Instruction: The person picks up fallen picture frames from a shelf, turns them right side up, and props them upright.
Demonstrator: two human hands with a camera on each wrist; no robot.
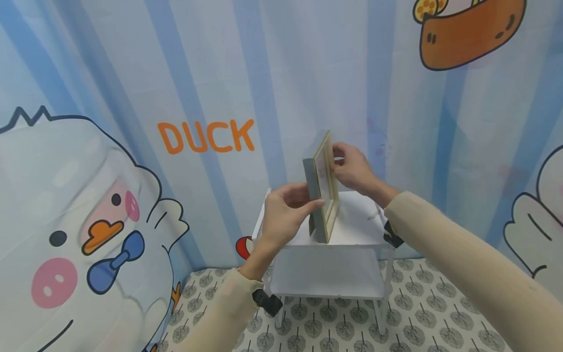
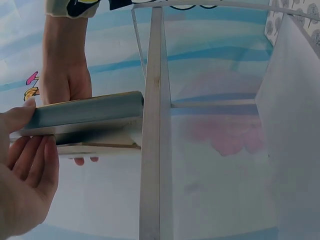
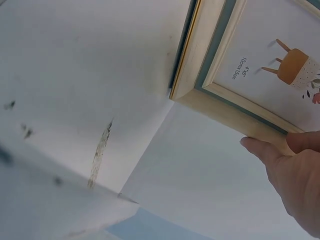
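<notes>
A picture frame (image 1: pixel 333 200) stands upright on edge over the white table, its front facing right. In the right wrist view the picture frame (image 3: pixel 225 107) shows a cream border with blue-green and gold trim, around an insert printed with a brown chair and size text. My left hand (image 1: pixel 286 210) pinches the near side edge, thumb on one face and fingers on the other. On the far side edge, my right hand (image 1: pixel 354 168) grips with thumb and fingers. The frame's lower end is close to the tabletop (image 1: pixel 360 220); whether it bears weight there I cannot tell.
The small white table has a lower shelf (image 1: pixel 325 271) and thin legs. Behind it hangs a striped curtain (image 1: pixel 290 88) with cartoon ducks. A tree-patterned floor covering (image 1: pixel 418 308) lies underneath. Scuff marks (image 3: pixel 100 155) show on the white surface in the right wrist view.
</notes>
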